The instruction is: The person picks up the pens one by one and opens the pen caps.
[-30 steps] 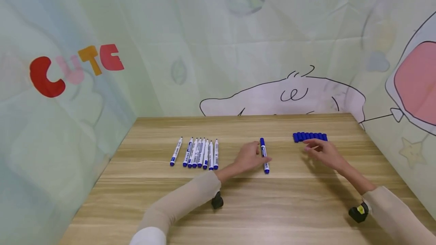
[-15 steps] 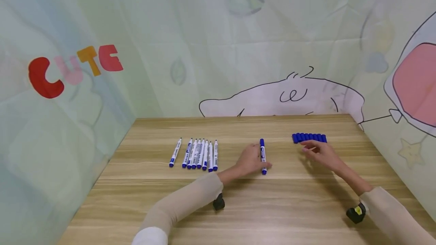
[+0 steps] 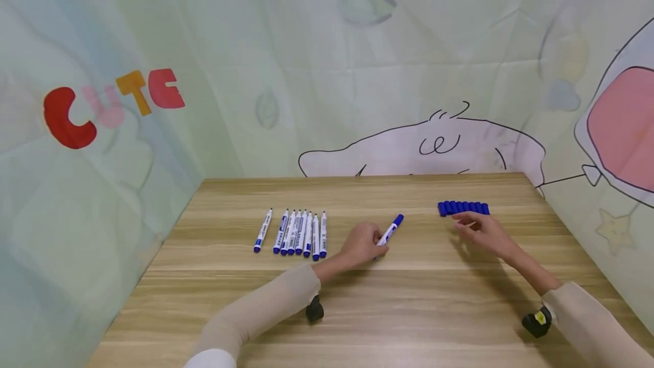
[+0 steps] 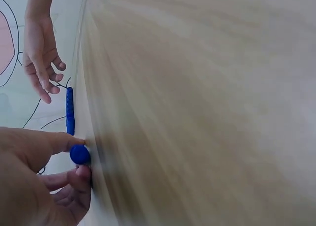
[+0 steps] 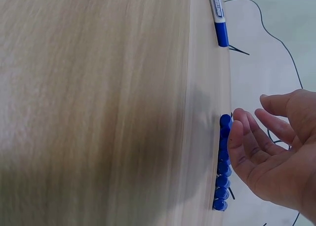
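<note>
My left hand [image 3: 361,243] pinches a whiteboard marker [image 3: 393,227] between thumb and fingers. The marker is white with a blue cap on its far end, and it slants to the right over the table. Its blue round end [image 4: 79,154] faces me in the left wrist view, between thumb and fingertips. To the right, my empty right hand [image 3: 482,234] hovers with loosely bent fingers just in front of a row of blue marker caps [image 3: 462,208]. In the right wrist view, the fingertips [image 5: 237,130] overlap these caps, which lie side by side.
Several uncapped markers [image 3: 300,234] lie side by side on the wooden table [image 3: 368,317], left of my left hand, tips pointing away. Another uncapped marker [image 3: 263,231] lies apart at their left. A printed curtain [image 3: 245,72] hangs behind the table.
My left hand has closed round the capped marker and drawn it left. The marker, earlier nearly straight, now slants with its cap to the right. The right hand has hardly moved.
</note>
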`<control>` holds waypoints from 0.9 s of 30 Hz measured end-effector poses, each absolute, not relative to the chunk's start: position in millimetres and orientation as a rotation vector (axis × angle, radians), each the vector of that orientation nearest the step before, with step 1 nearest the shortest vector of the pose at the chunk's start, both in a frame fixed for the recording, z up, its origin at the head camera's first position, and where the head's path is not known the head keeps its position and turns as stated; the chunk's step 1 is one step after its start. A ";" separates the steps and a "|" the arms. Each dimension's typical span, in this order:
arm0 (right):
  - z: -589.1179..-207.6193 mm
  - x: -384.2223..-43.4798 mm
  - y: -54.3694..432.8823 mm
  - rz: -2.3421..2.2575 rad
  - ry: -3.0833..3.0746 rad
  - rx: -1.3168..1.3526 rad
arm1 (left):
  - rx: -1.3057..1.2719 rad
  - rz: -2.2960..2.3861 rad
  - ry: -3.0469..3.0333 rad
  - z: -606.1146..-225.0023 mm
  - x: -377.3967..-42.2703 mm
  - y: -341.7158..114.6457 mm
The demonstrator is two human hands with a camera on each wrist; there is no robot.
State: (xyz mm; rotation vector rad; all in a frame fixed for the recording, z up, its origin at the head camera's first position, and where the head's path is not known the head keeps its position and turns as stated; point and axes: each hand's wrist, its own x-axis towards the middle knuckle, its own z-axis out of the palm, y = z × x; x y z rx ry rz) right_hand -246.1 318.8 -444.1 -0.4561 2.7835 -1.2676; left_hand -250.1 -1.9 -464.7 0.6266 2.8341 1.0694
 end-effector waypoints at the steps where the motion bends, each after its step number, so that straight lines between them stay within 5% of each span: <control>1: -444.1 -245.9 318.8 -1.268 2.782 -0.455 | 0.621 1.077 2.834 -464.9 -249.1 -4.3; 27: -441.1 -248.0 303.6 -1.209 2.762 -0.650 | 0.496 1.607 2.622 -456.8 -239.5 -31.6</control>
